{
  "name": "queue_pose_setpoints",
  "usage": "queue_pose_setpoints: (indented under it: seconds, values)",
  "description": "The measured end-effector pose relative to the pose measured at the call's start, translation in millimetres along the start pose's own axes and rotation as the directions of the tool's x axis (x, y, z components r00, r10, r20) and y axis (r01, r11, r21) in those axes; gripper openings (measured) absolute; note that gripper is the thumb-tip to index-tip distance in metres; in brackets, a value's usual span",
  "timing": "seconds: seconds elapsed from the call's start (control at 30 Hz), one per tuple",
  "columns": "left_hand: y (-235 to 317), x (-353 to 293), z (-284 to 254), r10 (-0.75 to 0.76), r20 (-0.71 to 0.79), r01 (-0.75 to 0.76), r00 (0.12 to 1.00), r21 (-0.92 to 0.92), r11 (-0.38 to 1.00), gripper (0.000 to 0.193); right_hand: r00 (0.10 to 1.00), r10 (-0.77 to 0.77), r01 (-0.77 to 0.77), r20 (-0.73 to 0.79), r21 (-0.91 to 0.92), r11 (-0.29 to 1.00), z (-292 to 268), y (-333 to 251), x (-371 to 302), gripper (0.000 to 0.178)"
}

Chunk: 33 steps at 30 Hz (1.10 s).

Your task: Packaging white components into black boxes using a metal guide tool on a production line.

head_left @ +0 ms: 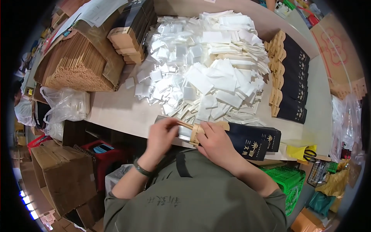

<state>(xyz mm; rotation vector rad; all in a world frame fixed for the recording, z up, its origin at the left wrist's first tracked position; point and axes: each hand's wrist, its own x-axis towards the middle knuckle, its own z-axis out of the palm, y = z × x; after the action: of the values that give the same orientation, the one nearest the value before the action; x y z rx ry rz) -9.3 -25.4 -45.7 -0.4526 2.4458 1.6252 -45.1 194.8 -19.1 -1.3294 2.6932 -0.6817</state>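
Note:
At the near edge of the table, my right hand (215, 141) grips the tan end of a black paper sleeve (251, 141) with gold print. More black sleeves seem to lie in the same stack under it. My left hand (160, 136), a little blurred, is closed on the ends of thin wooden chopsticks (185, 124) that run into the tan opening of the sleeve. A clear plastic packet (184, 133) shows beside the chopsticks, between the two hands. Just beyond lie a heap of small clear packets (166, 73) and a heap of white paper packets (228, 77).
A cardboard box packed with wooden chopsticks (77, 63) stands at the left. Stacked black sleeves (131, 34) rest beside it; more sleeves with tan ends (291, 77) line the right side. Scissors (309, 155) lie near a yellow piece (295, 151). A green crate (286, 185) sits below.

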Motion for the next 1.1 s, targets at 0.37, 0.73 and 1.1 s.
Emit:
queue_pose_setpoints:
  seconds: [0.37,0.73,1.1]
  values:
    - [22.6,-7.9,-6.8,0.602,0.341,-0.649,0.722,0.634,0.420,0.058,0.948,-0.311,0.314,-0.068,0.034,0.949,-32.3,10.5,9.5,0.019]
    - [59.7,-12.1,27.4,0.361,0.673,-0.376,0.646,-0.131,0.917,0.046,0.995,-0.040,0.038,0.092,0.028,0.999,-56.4,78.0,-54.4,0.043]
    - [-6.1,-1.0,2.3,0.398,0.055,-0.377,0.916,0.459,0.805,0.049,0.886,0.462,-0.457,0.046,-0.085,0.885,-16.3,23.2,-20.0,0.031]
